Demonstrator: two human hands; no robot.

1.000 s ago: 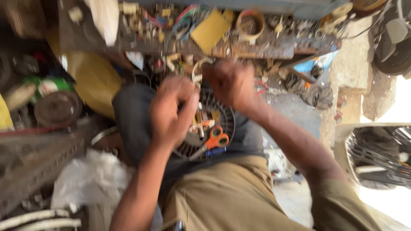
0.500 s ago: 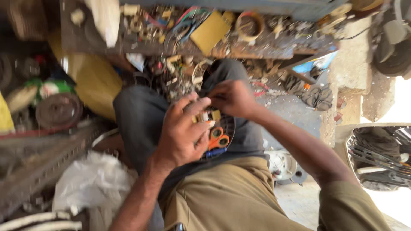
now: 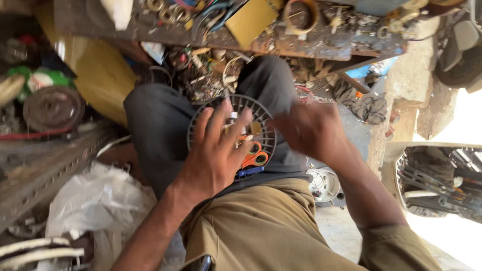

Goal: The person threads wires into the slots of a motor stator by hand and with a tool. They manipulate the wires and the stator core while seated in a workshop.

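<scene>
Under the left hand's (image 3: 213, 158) spread fingers (image 3: 224, 118) lies a grille (image 3: 266, 131) of dark, matt plastic ribs. Just past the fingertips, scissors (image 3: 253, 156) show glossy orange plastic handles. The grille rests on trousers (image 3: 160, 128) of grey, matt cloth. Beyond the fingers, a bench (image 3: 281, 42) of rough, stained wood carries dull metal parts. The right hand (image 3: 311, 131) is blurred.

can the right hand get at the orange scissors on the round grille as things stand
Probably yes: the right hand hovers just beside the orange scissors on the round grille, though the left hand covers part of them.
</scene>
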